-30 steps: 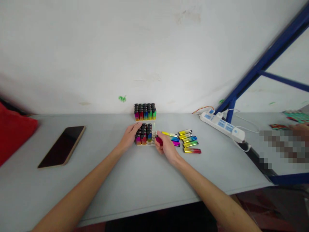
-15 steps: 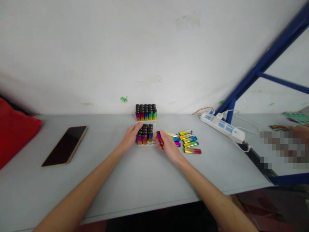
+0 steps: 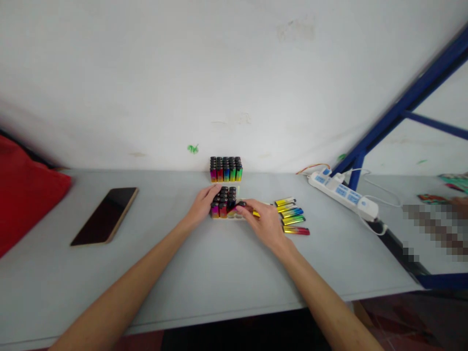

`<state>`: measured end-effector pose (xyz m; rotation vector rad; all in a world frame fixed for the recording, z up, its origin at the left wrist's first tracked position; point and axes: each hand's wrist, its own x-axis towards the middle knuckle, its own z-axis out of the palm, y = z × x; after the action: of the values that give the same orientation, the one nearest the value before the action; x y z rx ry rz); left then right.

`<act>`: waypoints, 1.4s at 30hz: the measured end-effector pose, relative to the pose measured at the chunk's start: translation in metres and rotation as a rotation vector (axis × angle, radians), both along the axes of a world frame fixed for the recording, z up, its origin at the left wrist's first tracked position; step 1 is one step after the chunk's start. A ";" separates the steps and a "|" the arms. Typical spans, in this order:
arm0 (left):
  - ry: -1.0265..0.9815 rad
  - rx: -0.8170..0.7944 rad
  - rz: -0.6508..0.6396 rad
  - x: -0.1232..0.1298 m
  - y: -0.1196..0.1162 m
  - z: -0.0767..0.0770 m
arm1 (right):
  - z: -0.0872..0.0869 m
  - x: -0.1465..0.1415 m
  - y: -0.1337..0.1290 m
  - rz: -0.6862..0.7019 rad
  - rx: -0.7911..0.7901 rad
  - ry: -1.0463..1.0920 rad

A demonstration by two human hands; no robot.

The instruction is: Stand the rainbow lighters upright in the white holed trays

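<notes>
Several upright lighters (image 3: pixel 220 210) with black tops stand in a pale tray (image 3: pixel 239 215) at the middle of the table. My left hand (image 3: pixel 203 204) rests against their left side, fingers closed round the edge of the group. My right hand (image 3: pixel 263 220) pinches a tilted lighter (image 3: pixel 240 204) by its black end, over the tray's right part. Right of that hand, several shiny lighters (image 3: pixel 292 212) in yellow, blue, green and red lie flat. Behind the tray stands a full block of upright lighters (image 3: pixel 225 170).
A dark phone (image 3: pixel 106 216) lies on the table (image 3: pixel 204 278) at the left, near a red cloth (image 3: pixel 31 195). To the right are a white power strip (image 3: pixel 343 194) with cables and a blue metal frame (image 3: pixel 380 122). Part of another person's hand shows at the far right.
My right hand has turned palm down, and the lighter in it has gone from steep to tilted over the tray. The whole view has shifted slightly. My left hand stays at the group.
</notes>
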<state>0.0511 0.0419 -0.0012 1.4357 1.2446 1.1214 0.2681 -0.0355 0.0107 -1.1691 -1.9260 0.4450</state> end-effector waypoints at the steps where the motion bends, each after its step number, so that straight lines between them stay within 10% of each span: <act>1: 0.001 -0.002 0.004 0.000 0.000 0.000 | -0.001 -0.001 0.001 0.029 -0.010 -0.033; 20: -0.021 -0.019 0.006 0.000 0.002 0.001 | 0.001 -0.019 0.005 0.038 -0.079 -0.373; 28: -0.041 -0.046 0.000 -0.002 0.002 0.000 | 0.002 0.086 0.029 -0.325 0.085 -0.177; 33: -0.036 -0.041 -0.002 -0.002 0.003 -0.001 | -0.015 0.156 0.037 -0.448 -0.091 -0.335; 42: -0.052 -0.052 -0.006 -0.002 0.003 -0.002 | -0.016 0.158 0.036 -0.423 -0.252 -0.246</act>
<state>0.0487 0.0445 -0.0030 1.3629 1.2237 1.1076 0.4265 0.0007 -0.0054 -1.8197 -1.7880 0.3298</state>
